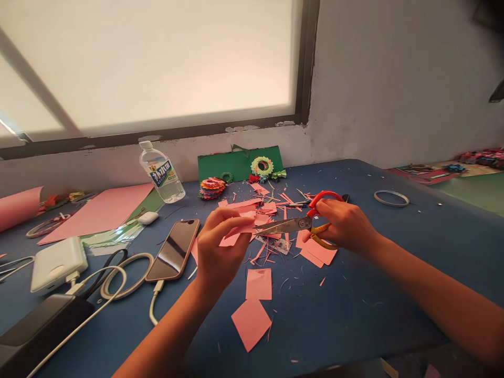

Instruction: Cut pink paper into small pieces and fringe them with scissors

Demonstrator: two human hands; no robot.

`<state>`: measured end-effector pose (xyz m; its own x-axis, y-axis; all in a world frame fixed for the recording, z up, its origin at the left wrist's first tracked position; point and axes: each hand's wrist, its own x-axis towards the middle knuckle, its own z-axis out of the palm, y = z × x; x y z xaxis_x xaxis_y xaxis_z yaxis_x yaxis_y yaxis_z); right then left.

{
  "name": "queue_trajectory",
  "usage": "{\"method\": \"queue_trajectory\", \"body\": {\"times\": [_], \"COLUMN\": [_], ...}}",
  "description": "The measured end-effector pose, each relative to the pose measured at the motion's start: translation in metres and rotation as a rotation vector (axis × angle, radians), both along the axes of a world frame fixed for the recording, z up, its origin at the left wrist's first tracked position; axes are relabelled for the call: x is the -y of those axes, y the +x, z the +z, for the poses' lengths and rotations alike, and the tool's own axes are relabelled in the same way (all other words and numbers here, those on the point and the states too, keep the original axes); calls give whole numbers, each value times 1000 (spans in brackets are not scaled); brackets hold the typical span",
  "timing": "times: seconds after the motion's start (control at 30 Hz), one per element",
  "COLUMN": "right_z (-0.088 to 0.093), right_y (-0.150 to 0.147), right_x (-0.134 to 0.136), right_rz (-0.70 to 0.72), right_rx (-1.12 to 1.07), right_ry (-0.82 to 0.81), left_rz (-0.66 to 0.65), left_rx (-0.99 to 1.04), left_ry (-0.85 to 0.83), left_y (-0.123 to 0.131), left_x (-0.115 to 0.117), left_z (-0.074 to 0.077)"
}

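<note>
Between the thumb and fingers of my left hand is a piece of pink paper. My right hand grips scissors by their red and yellow handles. The blades point left, and their tips meet the pink paper at my left fingertips. Beneath the scissors lie many pink paper strips and offcuts. Two pink paper squares rest on the blue table nearer to me, and more pink squares lie below my right hand.
Left of my hand are a phone, a cable, a white power bank and a black case-like object. A water bottle stands by the wall. Ruffled paper pieces and green card sit at the back; a ring lies right.
</note>
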<state>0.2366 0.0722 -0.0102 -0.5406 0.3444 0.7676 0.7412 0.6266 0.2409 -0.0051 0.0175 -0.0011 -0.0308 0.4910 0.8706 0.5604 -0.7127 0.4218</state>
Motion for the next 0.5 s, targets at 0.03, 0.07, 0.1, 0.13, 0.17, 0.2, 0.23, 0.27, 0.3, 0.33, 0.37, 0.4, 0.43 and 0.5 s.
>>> {"method": "queue_trajectory", "body": {"times": [0.03, 0.07, 0.1, 0.13, 0.17, 0.2, 0.23, 0.27, 0.3, 0.33, 0.37, 0.4, 0.43, 0.5], "right_z": [0, 0, 0, 0, -1, -1, -1, -2, -2, -2, -3, -3, -3, -3], "right_y": [0, 0, 0, 0, 0, 0, 0, 0, 0, 0, 0, 0, 0, 0], "right_x": [0, 0, -1, -1, -1, -1, -1, -1, -1, -1, -1, -1, -2, -2], "right_rz": [1, 2, 1, 0, -1, -1, -1, 1, 5, 8, 10, 9, 6, 0], "right_rx": [0, 1, 0, -1, -1, -1, -1, -1, -1, -1, -2, -1, 1, 1], "right_ry": [0, 1, 0, -3, -9, -17, -23, -29, -35, -41, -47, -52, -57, -58], "left_rz": [-5, -8, -12, -17, -22, -26, -29, -30, -31, -31, -31, -33, -36, -37], "left_rx": [15, 27, 34, 37, 35, 32, 28, 27, 27, 30, 34, 38, 43, 47], "left_ry": [-11, -19, -24, -26, -27, -27, -27, -28, -31, -34, -36, -38, -39, -39], "left_y": [0, 1, 1, 1, 1, 1, 1, 2, 2, 2, 2, 2, 2, 2], "left_x": [0, 0, 0, 0, 0, 0, 0, 0, 0, 0, 1, 1, 1, 1], "left_z": [0, 1, 1, 1, 1, 0, 0, 0, 0, 0, 1, 1, 1, 1]}}
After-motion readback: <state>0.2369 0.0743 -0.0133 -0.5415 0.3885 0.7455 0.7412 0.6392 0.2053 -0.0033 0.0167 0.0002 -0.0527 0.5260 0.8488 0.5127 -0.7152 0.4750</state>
